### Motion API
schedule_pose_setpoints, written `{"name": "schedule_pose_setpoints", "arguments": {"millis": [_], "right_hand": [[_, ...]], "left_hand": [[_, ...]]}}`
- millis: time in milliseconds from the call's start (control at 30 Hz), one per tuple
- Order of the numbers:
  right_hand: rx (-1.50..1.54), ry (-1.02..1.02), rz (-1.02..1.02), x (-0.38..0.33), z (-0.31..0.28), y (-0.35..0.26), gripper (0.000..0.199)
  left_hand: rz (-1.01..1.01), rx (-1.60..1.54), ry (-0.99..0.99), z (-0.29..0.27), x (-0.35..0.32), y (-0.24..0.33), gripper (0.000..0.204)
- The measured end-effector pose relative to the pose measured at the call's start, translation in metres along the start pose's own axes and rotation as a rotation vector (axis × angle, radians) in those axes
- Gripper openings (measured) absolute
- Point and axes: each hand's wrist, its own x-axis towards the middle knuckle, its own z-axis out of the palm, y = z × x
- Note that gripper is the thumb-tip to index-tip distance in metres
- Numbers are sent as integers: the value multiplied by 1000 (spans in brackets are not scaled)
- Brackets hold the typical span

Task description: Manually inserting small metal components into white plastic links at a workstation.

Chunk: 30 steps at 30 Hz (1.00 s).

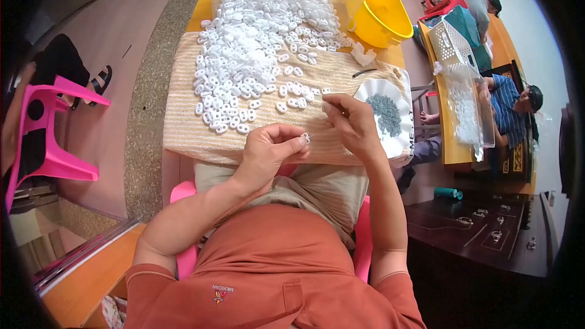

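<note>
My left hand pinches a small white plastic piece with two holes between thumb and fingertips, above the towel's near edge. My right hand hovers just right of it, fingers curled together; whatever may be between its fingertips is too small to make out. Close to its index finger lies one white two-hole piece. More such pieces form a small loose group on the striped towel, and a large heap spreads behind. To the right, a white scalloped dish holds many tiny grey parts.
A yellow tub stands at the table's far right. Near it lie a crumpled white scrap and a thin black strip. A pink chair is at left. Two other people sit around another table at right, with a white basket.
</note>
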Motion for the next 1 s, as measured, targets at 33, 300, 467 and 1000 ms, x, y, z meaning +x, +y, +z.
{"name": "schedule_pose_setpoints", "arguments": {"millis": [33, 300, 467, 1000], "right_hand": [[297, -29, 142, -4, -1, -4, 24], [975, -71, 379, -27, 10, -6, 24], [1051, -145, 374, -37, 15, -4, 24], [1152, -130, 434, -44, 15, -11, 27]], "left_hand": [[-7, -14, 9, 1, -1, 1, 17], [-7, -36, 5, -3, 1, 0, 15], [2, -60, -5, -1, 2, -4, 14], [-30, -62, 12, 3, 1, -2, 15]]}}
